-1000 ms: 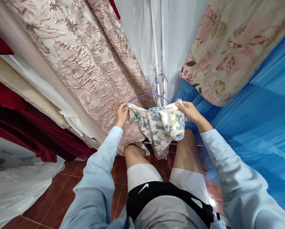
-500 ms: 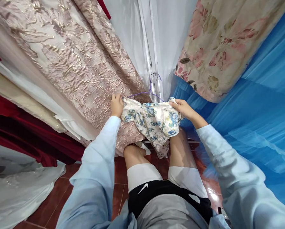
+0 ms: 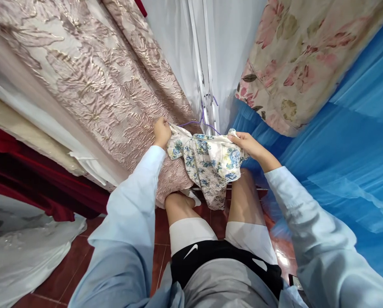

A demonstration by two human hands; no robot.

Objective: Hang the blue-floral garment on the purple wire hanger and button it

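Floor (image 3: pixel 61 273): dark red tile, pale grout lines, glossy; a bright glare patch sits to the right of your legs. Cloth hangs on both sides of you.

To your left, pink brocade (image 3: pixel 92 94) with raised, shiny leaf shapes; past it a cream cloth (image 3: pixel 27 134), then deep red cloth (image 3: pixel 25 171). Lower left, a white sheer (image 3: pixel 27 261) spreads onto the tile. Straight ahead, white drapes (image 3: pixel 236 38) behind upright white rails (image 3: pixel 210 72). To your right, a pink-flowered cloth (image 3: pixel 294 72) over blue tulle (image 3: pixel 342 171), which falls in loose folds.

The blue-flowered garment (image 3: pixel 207 160) is up off the floor in front of your knees, between your two hands, its lower end hanging toward the gap between your legs. A purple hanger (image 3: pixel 203 120) shows above its top edge, by the rails.

Your left hand (image 3: pixel 162 132) is closed on the garment's left corner, fingertips mostly hidden. Your right hand (image 3: pixel 246 144) pinches the right corner, thumb and fingers together on the cloth.
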